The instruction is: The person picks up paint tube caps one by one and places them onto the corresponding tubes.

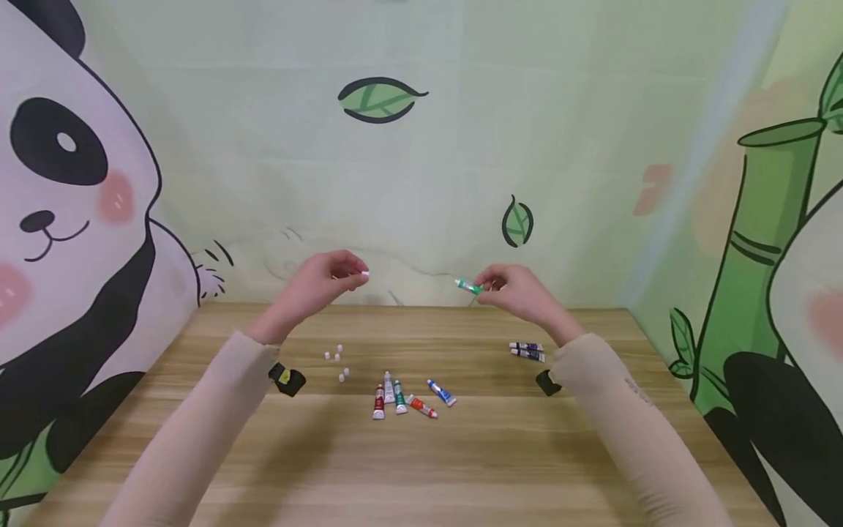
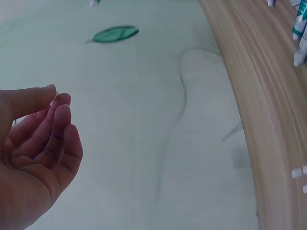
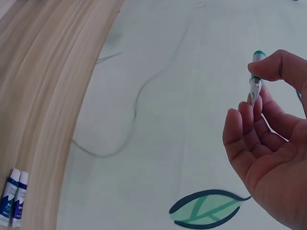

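Raised above the table's far side, my left hand (image 1: 327, 277) pinches a small white cap (image 1: 365, 274) between thumb and fingertips. In the left wrist view the fingers mostly cover this cap (image 2: 54, 99). Level with it on the right, my right hand (image 1: 516, 291) holds a green paint tube (image 1: 468, 286) by thumb and fingers, its narrow end pointing left toward the left hand. The right wrist view shows the tube (image 3: 256, 79) between thumb and fingertips, the other fingers curled below. Cap and tube are well apart.
Several loose white caps (image 1: 338, 357) lie on the wooden table (image 1: 329, 468) at left. In the middle are several paint tubes, among them a red tube (image 1: 378, 402) and a blue tube (image 1: 441, 392). Two dark tubes (image 1: 527, 356) lie side by side near the right forearm.
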`<state>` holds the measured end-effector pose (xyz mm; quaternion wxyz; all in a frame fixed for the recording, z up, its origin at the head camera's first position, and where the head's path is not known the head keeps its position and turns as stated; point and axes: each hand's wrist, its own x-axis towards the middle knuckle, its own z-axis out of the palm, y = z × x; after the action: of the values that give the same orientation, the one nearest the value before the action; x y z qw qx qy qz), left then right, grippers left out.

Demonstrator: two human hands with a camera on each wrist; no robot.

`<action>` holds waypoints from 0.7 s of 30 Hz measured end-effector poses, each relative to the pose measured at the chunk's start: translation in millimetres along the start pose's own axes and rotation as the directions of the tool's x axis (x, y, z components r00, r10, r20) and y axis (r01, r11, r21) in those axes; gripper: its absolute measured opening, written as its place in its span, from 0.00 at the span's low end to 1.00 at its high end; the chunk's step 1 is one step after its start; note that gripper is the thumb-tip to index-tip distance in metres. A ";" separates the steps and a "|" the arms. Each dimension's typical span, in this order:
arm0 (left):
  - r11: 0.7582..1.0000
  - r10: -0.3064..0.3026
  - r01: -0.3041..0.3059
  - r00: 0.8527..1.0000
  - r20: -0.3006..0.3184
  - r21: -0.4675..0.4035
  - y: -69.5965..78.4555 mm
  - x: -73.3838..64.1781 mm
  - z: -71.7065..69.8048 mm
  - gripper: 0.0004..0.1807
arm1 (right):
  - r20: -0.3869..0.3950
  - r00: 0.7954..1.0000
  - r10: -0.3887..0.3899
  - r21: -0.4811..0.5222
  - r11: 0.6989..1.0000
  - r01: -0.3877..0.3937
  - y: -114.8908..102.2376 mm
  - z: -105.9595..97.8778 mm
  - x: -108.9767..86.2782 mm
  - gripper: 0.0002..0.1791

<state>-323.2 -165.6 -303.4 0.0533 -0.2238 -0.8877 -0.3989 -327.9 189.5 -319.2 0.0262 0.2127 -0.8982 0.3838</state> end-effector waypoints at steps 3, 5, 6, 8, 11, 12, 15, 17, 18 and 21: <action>0.999 0.045 -0.045 0.999 -0.014 0.014 14.0 -6.4 9.6 0.12 | 0.005 0.999 -0.037 -0.014 0.999 0.037 -9.6 4.1 -1.3 0.11; 0.997 0.074 -0.073 0.997 -0.020 0.011 21.9 -9.4 15.3 0.12 | 0.005 0.998 -0.055 -0.025 0.998 0.055 -16.1 6.0 -2.1 0.11; 0.996 0.084 -0.084 0.996 -0.022 0.004 25.2 -10.7 17.7 0.11 | 0.005 0.998 -0.065 -0.028 0.998 0.065 -19.8 6.6 -3.0 0.11; 0.995 0.098 -0.099 0.995 -0.025 -0.022 32.8 -12.5 21.9 0.11 | 0.001 0.996 -0.084 -0.025 0.996 0.084 -27.3 6.7 -6.2 0.11; 0.991 0.105 -0.107 0.994 -0.023 -0.078 40.7 -16.2 26.9 0.12 | 0.000 0.992 -0.124 -0.008 0.992 0.124 -38.4 8.2 -12.5 0.10; 0.989 0.105 -0.106 0.994 -0.017 -0.102 43.8 -18.2 28.7 0.12 | 0.002 0.990 -0.138 -0.002 0.990 0.138 -41.5 9.2 -14.7 0.10; 0.979 0.120 -0.117 0.993 0.011 -0.167 52.5 -24.4 34.6 0.14 | 0.013 0.984 -0.179 0.008 0.984 0.179 -48.9 12.8 -22.2 0.09; 0.971 0.140 -0.133 0.990 0.022 -0.198 58.9 -28.7 38.6 0.14 | 0.018 0.979 -0.202 0.013 0.979 0.202 -53.1 14.7 -27.3 0.09; 0.968 0.152 -0.144 0.988 0.021 -0.208 61.8 -30.5 40.5 0.13 | 0.021 0.977 -0.210 0.014 0.978 0.210 -55.2 15.4 -29.8 0.09; 0.959 0.185 -0.179 0.983 0.006 -0.221 68.2 -34.4 45.5 0.11 | 0.019 0.974 -0.227 0.023 0.974 0.227 -60.1 16.1 -36.3 0.09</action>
<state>-258.7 -104.9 -297.0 0.0528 -0.3146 -0.8145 -0.4846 -268.9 154.4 -297.5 0.0583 0.3183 -0.8641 0.3854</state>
